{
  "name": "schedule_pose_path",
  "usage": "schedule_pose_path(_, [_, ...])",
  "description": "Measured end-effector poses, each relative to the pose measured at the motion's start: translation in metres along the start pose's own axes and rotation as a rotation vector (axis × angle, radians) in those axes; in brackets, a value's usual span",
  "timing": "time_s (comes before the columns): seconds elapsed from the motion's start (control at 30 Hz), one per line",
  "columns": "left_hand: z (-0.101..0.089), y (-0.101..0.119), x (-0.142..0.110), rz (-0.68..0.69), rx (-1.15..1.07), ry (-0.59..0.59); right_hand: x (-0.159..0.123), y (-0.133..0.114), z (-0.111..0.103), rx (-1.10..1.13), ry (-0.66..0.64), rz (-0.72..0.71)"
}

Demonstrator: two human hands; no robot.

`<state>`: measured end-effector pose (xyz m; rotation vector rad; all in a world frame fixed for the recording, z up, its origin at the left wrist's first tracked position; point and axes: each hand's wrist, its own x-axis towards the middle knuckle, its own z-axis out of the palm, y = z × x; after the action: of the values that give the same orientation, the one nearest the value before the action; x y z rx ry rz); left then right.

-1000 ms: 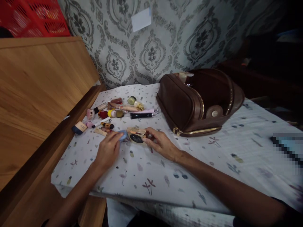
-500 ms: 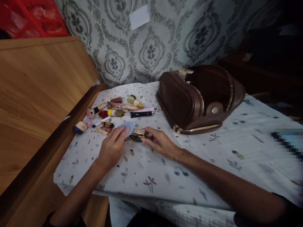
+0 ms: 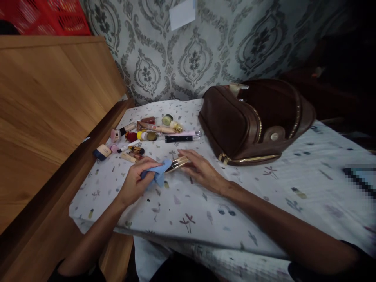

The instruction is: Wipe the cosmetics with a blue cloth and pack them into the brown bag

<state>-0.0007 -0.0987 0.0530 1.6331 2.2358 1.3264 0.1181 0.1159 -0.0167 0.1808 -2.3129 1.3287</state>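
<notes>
My left hand (image 3: 134, 181) pinches a crumpled light-blue cloth (image 3: 160, 171), which touches the left end of a gold-edged makeup compact (image 3: 177, 163). The other end of this compact is in the fingers of my right hand (image 3: 202, 169); it is tilted and seen nearly edge-on, above the sheet. Just beyond my hands lie several cosmetics: a black tube (image 3: 179, 138), a black-and-gold tube (image 3: 136, 149), a yellow-capped bottle (image 3: 141, 135), a green-lidded jar (image 3: 167, 119) and a pink jar (image 3: 115, 135). A navy-and-beige box (image 3: 102, 152) sits at their left.
A brown leather bag (image 3: 226, 125) stands unzipped at the right, with items showing inside its far edge. The patterned sheet (image 3: 188, 207) covers the surface. A wooden panel (image 3: 55, 82) rises on the left, with a red basket (image 3: 58, 17) above. Patterned wallpaper (image 3: 195, 58) is behind.
My right hand has turned the compact from lying flatter, with a dark oval showing, to a raised, slanted edge-on position. The cloth in my left hand now hangs looser and lower against it.
</notes>
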Motion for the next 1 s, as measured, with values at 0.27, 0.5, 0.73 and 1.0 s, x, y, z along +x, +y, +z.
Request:
schedule_pose_path(0.27, [0.039, -0.002, -0.006, 0.169, 0.048, -0.152, 0.0, 0.009, 0.004, -0.008, 0.01, 0.166])
schedule_pose_path(0.5, [0.061, -0.003, 0.007, 0.32, 0.261, -0.053, 0.002, 0.003, -0.001, 0.104, 0.006, 0.178])
schedule_pose_path(0.73, [0.05, -0.006, 0.036, 0.12, 0.215, 0.11, 0.004, -0.003, -0.002, 0.21, -0.037, 0.205])
schedule_pose_path(1.0, [0.044, -0.026, 0.039, -0.006, 0.364, 0.129, 0.004, -0.002, 0.005, 0.26, -0.005, 0.242])
